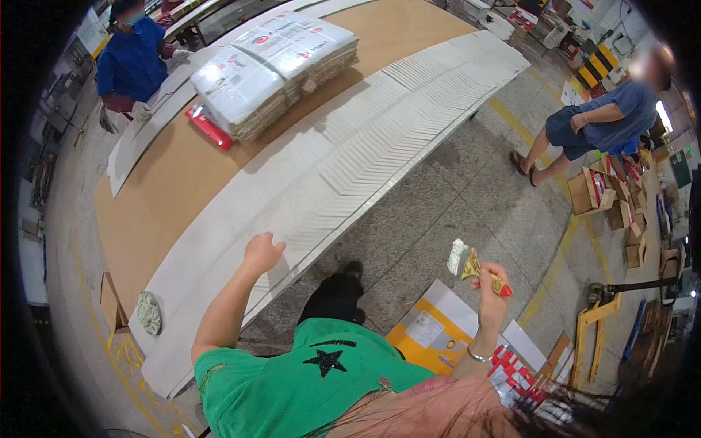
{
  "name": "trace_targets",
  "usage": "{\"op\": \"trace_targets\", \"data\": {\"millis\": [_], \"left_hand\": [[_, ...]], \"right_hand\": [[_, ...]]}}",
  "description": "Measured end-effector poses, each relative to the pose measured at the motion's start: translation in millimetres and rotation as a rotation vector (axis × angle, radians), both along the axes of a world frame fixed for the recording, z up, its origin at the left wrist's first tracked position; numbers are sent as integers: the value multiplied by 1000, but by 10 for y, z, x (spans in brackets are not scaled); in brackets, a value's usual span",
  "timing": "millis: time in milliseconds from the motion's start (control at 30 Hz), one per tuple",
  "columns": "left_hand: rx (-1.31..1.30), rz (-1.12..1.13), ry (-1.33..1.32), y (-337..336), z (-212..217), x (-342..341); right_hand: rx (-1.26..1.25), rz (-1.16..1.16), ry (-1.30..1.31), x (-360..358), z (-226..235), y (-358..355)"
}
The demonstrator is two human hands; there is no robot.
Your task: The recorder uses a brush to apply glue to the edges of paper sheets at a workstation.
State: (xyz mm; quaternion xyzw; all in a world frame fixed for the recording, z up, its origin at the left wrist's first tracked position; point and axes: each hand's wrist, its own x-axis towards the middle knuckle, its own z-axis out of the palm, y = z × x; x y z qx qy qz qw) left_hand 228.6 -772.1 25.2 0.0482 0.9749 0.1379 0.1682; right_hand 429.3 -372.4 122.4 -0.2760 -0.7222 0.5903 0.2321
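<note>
In my right hand (491,283) is a paintbrush (471,264) with a red handle end. Its gold-coloured ferrule and white-coated bristles point left, above the floor and away from the table. My left hand (263,254) is over the near edge of the white sheets (343,153), its fingers curled in. What it holds, if anything, is hidden. The sheets lie in overlapping rows along the front of the table, their edges stepped like a fan toward the far right.
Wrapped bundles (255,69) and a red packet (209,128) lie on the brown tabletop (153,186). A pale green lump (149,314) sits at the left end. Two people stand nearby, a blue-clad person (135,62) across the table. Yellow-printed cardboard (423,328) lies below right.
</note>
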Motion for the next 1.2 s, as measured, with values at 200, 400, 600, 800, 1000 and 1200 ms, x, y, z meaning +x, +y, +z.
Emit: {"op": "trace_targets", "data": {"millis": [200, 400, 600, 800, 1000, 1200], "left_hand": [[395, 71, 383, 1280, -244, -957], [681, 37, 418, 2810, -282, -2129], [707, -51, 417, 3941, -358, -2975], [676, 19, 301, 4774, -229, -3687], [650, 23, 340, 5824, -372, -4419], [386, 23, 123, 6558, -471, -4892]], "right_hand": [[171, 124, -1, -961, 89, 806], [100, 124, -103, -1951, 252, 1772], [158, -89, -215, -2905, 344, 2574], [240, 16, -368, -3709, 22, 3567], [270, 155, -466, -4508, -1023, 5104], [329, 382, -630, -5371, -1392, 5727]]}}
